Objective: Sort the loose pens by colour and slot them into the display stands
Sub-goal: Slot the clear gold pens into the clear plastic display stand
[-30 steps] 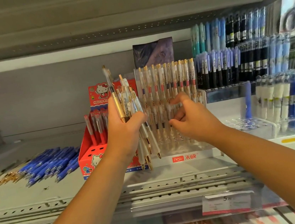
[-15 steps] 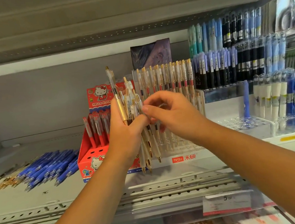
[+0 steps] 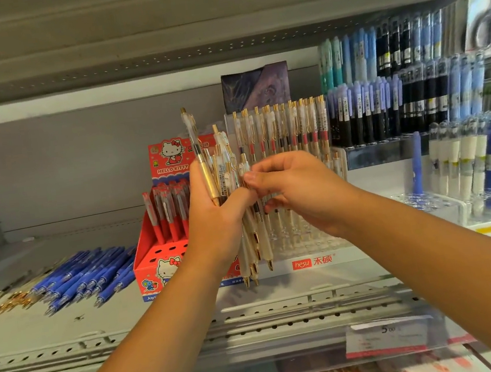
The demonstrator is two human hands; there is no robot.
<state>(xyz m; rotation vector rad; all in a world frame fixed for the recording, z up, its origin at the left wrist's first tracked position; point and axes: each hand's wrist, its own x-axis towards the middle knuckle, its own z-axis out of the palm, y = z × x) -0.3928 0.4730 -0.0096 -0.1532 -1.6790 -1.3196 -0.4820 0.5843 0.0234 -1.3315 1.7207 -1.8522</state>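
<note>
A grey metal shelf with a perforated front lip carries everything. At its right end, tiered racks hold upright rows of glossy blue, black and lilac pens. Toward the middle of the back edge stands a clear acrylic display stand, its base drilled with round holes and its rear tier filled with slim pearl-white pens with gold clips. Just left of it sits a red cardboard box, printed with a cartoon cat and holding red-barrelled pens in punched holes. Near the left end, loose blue pens lie fanned flat on the shelf, rubbery grips pointing toward the front edge.

In front of the acrylic stand, above the shelf, the left hand is clenched around a bundle of pens, white barrels with gold tips hanging below the fist. The right hand meets it, thumb and forefinger pinching a single pen within the bundle, the other fingers curled.

A paper price label sits behind the clear strip along the front edge.
</note>
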